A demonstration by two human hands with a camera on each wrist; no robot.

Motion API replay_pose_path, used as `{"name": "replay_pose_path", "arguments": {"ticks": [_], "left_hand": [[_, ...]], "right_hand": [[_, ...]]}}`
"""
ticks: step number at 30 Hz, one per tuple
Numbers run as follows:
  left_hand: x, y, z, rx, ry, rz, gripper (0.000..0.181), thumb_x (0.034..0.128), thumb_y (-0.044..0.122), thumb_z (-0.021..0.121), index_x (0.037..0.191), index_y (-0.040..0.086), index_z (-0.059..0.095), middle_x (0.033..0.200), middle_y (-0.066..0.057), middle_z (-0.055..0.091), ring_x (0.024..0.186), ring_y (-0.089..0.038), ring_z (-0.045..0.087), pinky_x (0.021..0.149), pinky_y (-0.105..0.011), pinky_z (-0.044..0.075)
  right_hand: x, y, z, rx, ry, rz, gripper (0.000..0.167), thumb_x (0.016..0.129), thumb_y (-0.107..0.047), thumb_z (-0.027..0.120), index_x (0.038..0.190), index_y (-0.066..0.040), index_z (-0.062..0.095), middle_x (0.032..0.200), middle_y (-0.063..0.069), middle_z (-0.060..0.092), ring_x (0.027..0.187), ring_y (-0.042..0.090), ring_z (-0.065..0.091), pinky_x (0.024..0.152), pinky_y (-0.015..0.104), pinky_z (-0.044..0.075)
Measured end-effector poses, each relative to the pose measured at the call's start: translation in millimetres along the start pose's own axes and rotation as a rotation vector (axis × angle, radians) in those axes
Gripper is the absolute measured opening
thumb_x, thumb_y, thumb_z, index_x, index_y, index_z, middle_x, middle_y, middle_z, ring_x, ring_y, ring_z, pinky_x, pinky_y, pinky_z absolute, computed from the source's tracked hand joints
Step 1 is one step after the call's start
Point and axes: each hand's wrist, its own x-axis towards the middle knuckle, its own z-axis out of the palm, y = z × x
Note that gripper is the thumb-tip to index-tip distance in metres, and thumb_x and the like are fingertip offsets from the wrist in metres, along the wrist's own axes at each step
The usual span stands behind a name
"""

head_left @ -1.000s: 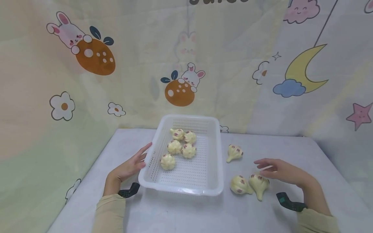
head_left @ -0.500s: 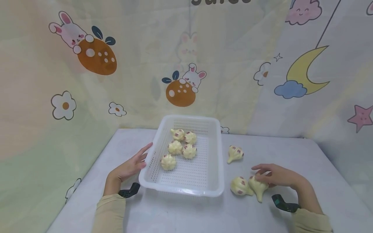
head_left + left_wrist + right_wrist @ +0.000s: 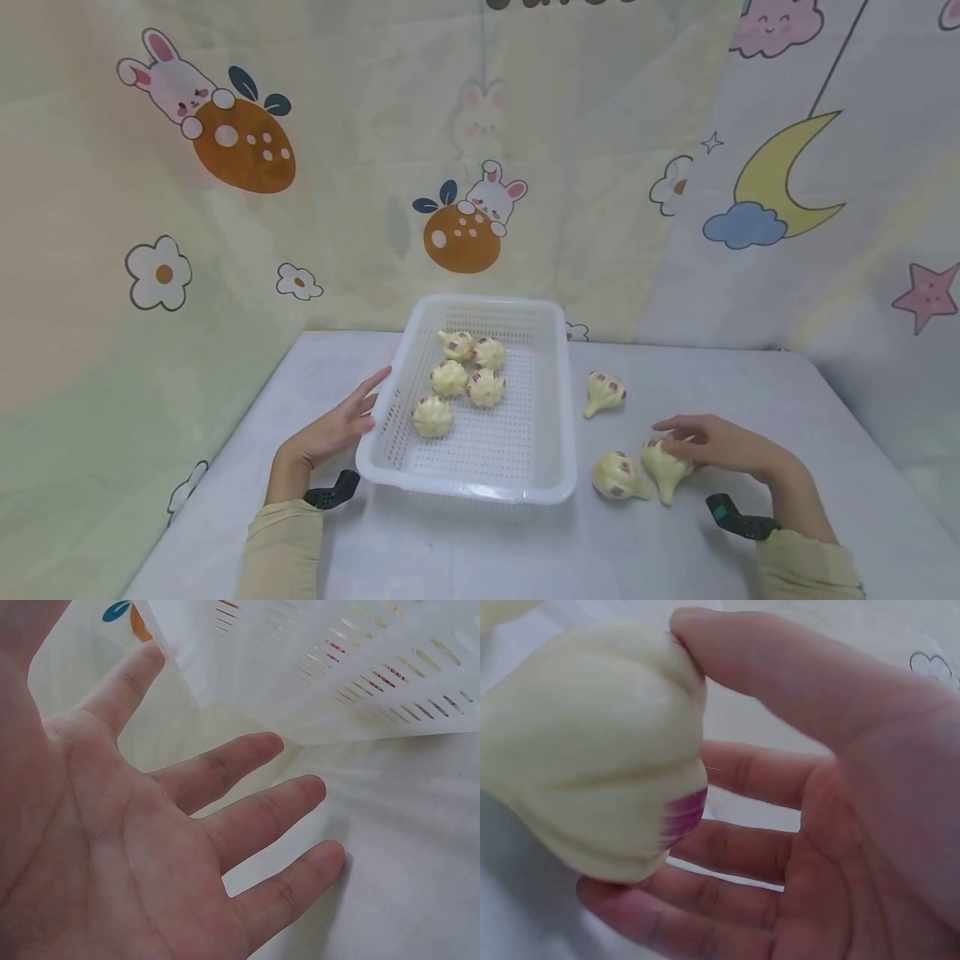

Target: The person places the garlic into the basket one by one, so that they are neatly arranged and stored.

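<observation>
My right hand (image 3: pixel 723 443) grips a cream garlic bulb (image 3: pixel 664 468) with purple marks, its stem pointing toward me. In the right wrist view, the thumb presses one side of this garlic bulb (image 3: pixel 615 750) and the fingers curl round the other. A second bulb (image 3: pixel 618 476) lies just left of it, and a third bulb (image 3: pixel 604 393) lies farther back. My left hand (image 3: pixel 330 432) is at the left rim of the white plastic basket (image 3: pixel 465 486), fingers spread. In the left wrist view, the left hand's (image 3: pixel 142 832) fingers are nearly straight, with the index fingertip against the basket wall.
Several garlic bulbs (image 3: pixel 450 378) sit in the left part of the basket. A white cloth covers the table (image 3: pixel 525 550). Behind it hangs a printed curtain (image 3: pixel 360 217) with rabbits, flowers and a moon.
My right hand has come down onto the front right garlic bulb and taken hold of it. That bulb has shifted slightly away from me. The left hand and basket stay still.
</observation>
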Motion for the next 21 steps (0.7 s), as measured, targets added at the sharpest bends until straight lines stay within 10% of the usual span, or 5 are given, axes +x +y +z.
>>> {"name": "replay_pose_path", "arguments": {"ticks": [11, 21], "left_hand": [[-0.7, 0.9, -0.4, 0.007, 0.009, -0.007, 0.079, 0.0907, 0.04, 0.061, 0.149, 0.044, 0.009, 0.158, -0.01, 0.018, 0.135, -0.038, 0.038, 0.101, -0.054, 0.039], [0.6, -0.5, -0.3, 0.015, -0.006, 0.014, 0.081, 0.0909, 0.043, 0.06, 0.151, 0.04, 0.006, 0.158, -0.015, 0.019, 0.132, -0.038, 0.042, 0.1, -0.054, 0.04]], "right_hand": [[-2.8, 15, -9, 0.071, 0.016, -0.098, 0.047, 0.099, -0.033, 0.049, 0.139, -0.01, 0.046, 0.138, 0.018, 0.05, 0.104, 0.001, 0.051, 0.078, 0.035, 0.046], [-3.1, 25, -7, 0.107, 0.068, -0.088, 0.05, 0.097, -0.033, 0.053, 0.141, -0.012, 0.044, 0.143, 0.021, 0.041, 0.127, 0.04, 0.041, 0.089, 0.049, 0.046]]}}
